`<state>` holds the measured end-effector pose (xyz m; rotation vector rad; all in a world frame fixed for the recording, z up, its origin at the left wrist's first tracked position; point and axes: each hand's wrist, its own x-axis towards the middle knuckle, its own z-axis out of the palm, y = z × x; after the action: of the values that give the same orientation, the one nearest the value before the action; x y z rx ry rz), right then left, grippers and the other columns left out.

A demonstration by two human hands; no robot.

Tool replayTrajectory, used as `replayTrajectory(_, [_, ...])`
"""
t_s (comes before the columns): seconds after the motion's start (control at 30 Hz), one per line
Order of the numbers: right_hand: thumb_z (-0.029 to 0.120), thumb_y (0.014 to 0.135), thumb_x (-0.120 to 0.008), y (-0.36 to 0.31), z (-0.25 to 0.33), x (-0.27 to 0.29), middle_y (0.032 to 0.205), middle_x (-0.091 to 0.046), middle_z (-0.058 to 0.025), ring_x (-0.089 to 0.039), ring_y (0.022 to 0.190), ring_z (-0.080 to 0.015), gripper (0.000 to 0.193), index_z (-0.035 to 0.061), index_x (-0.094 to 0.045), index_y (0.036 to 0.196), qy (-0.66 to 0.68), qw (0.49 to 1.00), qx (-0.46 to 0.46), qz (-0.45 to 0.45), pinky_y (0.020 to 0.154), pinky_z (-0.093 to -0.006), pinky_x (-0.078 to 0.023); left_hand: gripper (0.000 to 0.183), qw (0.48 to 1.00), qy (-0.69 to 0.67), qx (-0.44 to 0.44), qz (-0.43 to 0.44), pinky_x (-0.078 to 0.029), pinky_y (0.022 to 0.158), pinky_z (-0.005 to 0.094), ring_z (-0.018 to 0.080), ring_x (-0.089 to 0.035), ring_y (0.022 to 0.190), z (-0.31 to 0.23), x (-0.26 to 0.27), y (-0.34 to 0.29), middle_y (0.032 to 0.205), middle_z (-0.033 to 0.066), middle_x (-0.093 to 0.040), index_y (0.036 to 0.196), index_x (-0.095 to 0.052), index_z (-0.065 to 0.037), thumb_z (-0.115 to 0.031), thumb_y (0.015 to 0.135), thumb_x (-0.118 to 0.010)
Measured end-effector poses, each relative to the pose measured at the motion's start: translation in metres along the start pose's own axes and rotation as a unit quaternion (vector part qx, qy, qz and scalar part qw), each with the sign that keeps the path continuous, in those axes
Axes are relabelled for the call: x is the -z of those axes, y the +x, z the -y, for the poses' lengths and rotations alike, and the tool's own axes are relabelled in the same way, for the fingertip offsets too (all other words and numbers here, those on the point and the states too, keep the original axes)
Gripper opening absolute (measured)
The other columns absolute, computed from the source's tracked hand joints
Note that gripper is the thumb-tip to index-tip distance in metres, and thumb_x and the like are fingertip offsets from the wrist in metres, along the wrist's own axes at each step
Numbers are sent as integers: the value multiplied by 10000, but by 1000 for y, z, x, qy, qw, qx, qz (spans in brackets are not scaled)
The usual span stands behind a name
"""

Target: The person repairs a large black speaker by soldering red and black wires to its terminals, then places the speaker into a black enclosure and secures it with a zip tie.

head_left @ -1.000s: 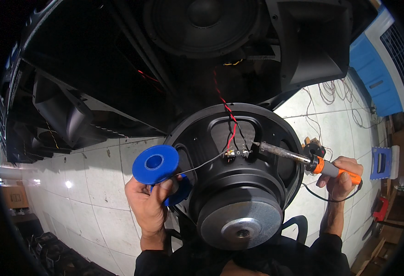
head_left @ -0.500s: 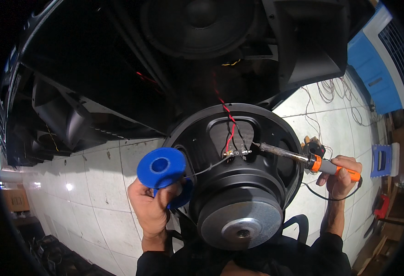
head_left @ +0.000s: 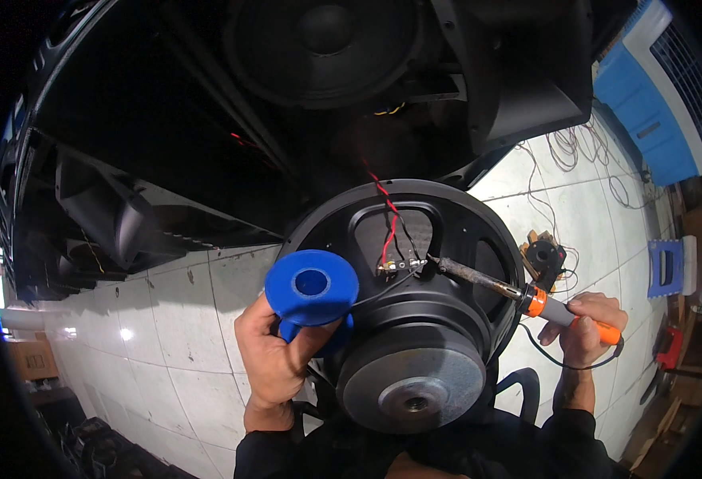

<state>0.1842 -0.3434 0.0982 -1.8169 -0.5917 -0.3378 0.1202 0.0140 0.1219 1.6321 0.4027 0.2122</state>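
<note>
A large black speaker driver (head_left: 415, 303) lies magnet end up in front of me. Red and black twisted wires (head_left: 385, 199) run from the dark cabinet to the terminals (head_left: 403, 265) on its frame. My left hand (head_left: 275, 355) is closed around a blue solder spool (head_left: 331, 307); a thin strand of solder (head_left: 387, 291) stretches from it toward the terminals. In my right hand (head_left: 586, 323) is an orange and grey soldering iron (head_left: 555, 310), its tip beside the right-hand terminal, where the black wire ends. Whether the tip touches the metal I cannot tell.
A black speaker cabinet (head_left: 151, 112) with its horn (head_left: 531, 80) fills the far side. To the right are a small black part on wood (head_left: 543, 255), loose cables (head_left: 567, 148), a blue-and-white cooler (head_left: 654, 104) and a blue stool (head_left: 666, 267). White floor tiles (head_left: 159, 335) surround the driver.
My left hand and the spool have moved right, closer to the terminals. The soldering iron's tip has come left and slightly down, up to the right-hand terminal. The whole view has shifted slightly.
</note>
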Motion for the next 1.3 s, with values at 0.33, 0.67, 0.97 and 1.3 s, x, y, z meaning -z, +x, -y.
replayTrajectory(0.33, [300, 970, -598, 5, 4, -2, 616, -714, -83, -721, 528, -201, 319, 22, -747, 1023, 1, 1000, 21, 22, 524, -252, -570, 500, 999, 32, -16, 1, -578, 857, 332, 208, -729, 921, 0, -2, 1, 1003, 108, -752, 1105, -728, 3, -387, 823, -866])
replayTrajectory(0.67, [317, 966, -608, 3, 3, -2, 607, -712, -74, -714, 518, -190, 331, 24, -756, 1012, -23, 999, 25, 13, 516, -245, -559, 495, 998, 64, -24, 8, -592, 864, 354, 229, -742, 921, 0, -1, 0, 1017, 117, -757, 1113, -726, -6, -366, 808, -876])
replayTrajectory(0.97, [362, 961, -628, 2, 4, 0, 642, -726, -76, -731, 558, -199, 355, 40, -761, 1027, -20, 999, 17, 27, 558, -262, -584, 478, 998, 53, -29, 8, -591, 865, 356, 234, -744, 922, 0, 0, 0, 1008, 117, -757, 1107, -726, -7, -360, 817, -868])
replayTrajectory(1.3, [280, 945, -632, 5, 11, -1, 664, -733, -74, -746, 591, -211, 285, 34, -756, 1019, -29, 996, 61, 59, 578, -273, -603, 440, 998, 58, -37, 7, -590, 871, 357, 242, -748, 922, 0, -1, -1, 1020, 120, -761, 1122, -725, -10, -278, 809, -881])
